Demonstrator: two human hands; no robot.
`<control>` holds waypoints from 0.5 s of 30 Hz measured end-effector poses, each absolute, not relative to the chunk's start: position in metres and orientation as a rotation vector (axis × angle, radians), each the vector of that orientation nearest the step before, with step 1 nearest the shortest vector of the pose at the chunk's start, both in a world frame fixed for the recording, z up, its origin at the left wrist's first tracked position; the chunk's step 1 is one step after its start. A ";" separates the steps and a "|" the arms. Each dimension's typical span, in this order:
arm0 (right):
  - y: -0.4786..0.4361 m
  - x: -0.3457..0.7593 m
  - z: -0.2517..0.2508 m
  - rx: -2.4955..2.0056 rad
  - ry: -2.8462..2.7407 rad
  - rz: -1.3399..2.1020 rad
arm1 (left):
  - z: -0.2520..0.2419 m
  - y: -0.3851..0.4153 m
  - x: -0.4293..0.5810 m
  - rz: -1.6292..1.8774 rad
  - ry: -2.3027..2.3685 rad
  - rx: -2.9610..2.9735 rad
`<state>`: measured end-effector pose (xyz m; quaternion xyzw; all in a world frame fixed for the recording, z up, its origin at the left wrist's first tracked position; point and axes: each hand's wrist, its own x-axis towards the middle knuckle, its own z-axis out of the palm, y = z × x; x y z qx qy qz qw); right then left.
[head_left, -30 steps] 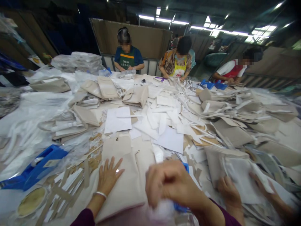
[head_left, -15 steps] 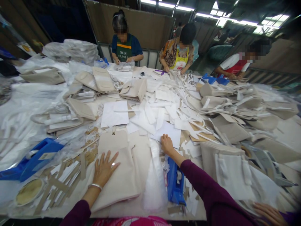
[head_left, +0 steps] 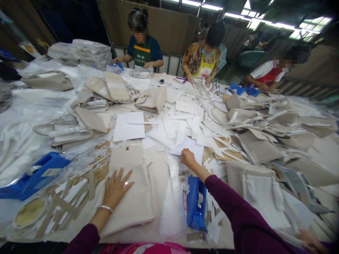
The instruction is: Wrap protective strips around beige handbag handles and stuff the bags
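Observation:
My left hand [head_left: 116, 188] lies flat with spread fingers on a beige bag [head_left: 137, 203], pressing its front panel. The bag's flap [head_left: 124, 157] is folded back, away from me, with a small metal clasp [head_left: 127, 148] near its far edge. My right hand [head_left: 188, 156] reaches forward, its fingers closed on the near edge of a white paper sheet [head_left: 196, 148], which curls up a little beside the fingers. Under my right forearm stands a blue tape dispenser [head_left: 196, 203]. A strip of clear plastic film [head_left: 172, 211] runs between the bag and the dispenser.
Another blue tape dispenser [head_left: 39, 173] and a tape roll [head_left: 30, 211] lie at left, near cardboard strips [head_left: 66, 204]. Beige bags [head_left: 254, 144] pile up on the right. A co-worker's hand [head_left: 308, 240] shows at lower right. Several people work across the table.
My right fingers have closed more tightly at the paper, whose near edge has lifted slightly. My left hand stays on the bag. A co-worker opposite has moved one hand outward to a blue object.

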<state>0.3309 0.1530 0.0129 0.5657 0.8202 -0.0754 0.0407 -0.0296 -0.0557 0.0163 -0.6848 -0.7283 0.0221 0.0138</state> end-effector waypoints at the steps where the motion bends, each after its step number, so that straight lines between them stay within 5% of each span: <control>1: 0.156 0.332 0.014 1.746 2.500 -0.257 | 0.016 -0.056 -0.030 0.073 -2.266 -2.130; 15: 0.178 0.352 0.013 1.746 2.391 -0.746 | 0.014 -0.056 -0.031 0.016 -2.279 -2.118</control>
